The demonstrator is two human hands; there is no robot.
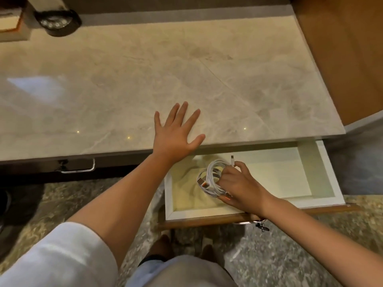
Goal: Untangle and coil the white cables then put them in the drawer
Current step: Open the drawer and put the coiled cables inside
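A bundle of coiled white cables (212, 176) with orange-tipped plugs is held inside the open drawer (319, 168), near its middle and just above the white floor. My right hand (240, 186) is closed around the bundle's right side; one small plug sticks up past my fingers. My left hand (176, 134) lies flat with fingers spread on the marble countertop (124, 83), right at its front edge above the drawer's left end. The drawer has white inner walls and a brown wooden front.
A second drawer with a metal handle (79, 167) sits shut to the left. A dark round object (58, 22) stands at the counter's back left. A wooden panel (342, 59) rises on the right. My feet stand on the speckled floor below.
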